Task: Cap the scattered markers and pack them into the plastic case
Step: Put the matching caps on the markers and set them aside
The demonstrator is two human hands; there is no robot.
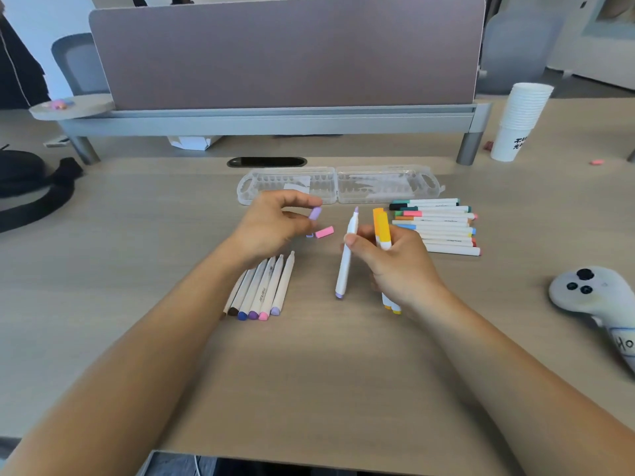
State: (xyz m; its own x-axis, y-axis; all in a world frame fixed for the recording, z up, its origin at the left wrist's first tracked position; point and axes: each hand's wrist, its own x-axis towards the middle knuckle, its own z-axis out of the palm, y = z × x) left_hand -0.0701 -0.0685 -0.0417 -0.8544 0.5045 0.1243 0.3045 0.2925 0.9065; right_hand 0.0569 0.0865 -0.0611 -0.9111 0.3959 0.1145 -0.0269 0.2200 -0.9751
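My left hand (271, 223) pinches a lilac cap (314, 213) above the desk. My right hand (395, 262) holds an uncapped lilac marker (346, 259) upright between thumb and fingers, tip up, and also grips two capped markers, orange and yellow (381, 225). A pink cap (324, 232) lies on the desk between my hands. Several uncapped markers (263, 286) lie side by side below my left hand. A row of capped markers (436, 226) lies at the right. The clear plastic case (338, 184) sits open and flat behind them.
A stack of white paper cups (519, 121) stands at the far right. A white game controller (591, 293) lies near the right edge. A monitor riser (275, 118) and a divider panel stand behind the case. A black bag (31, 183) lies at the left.
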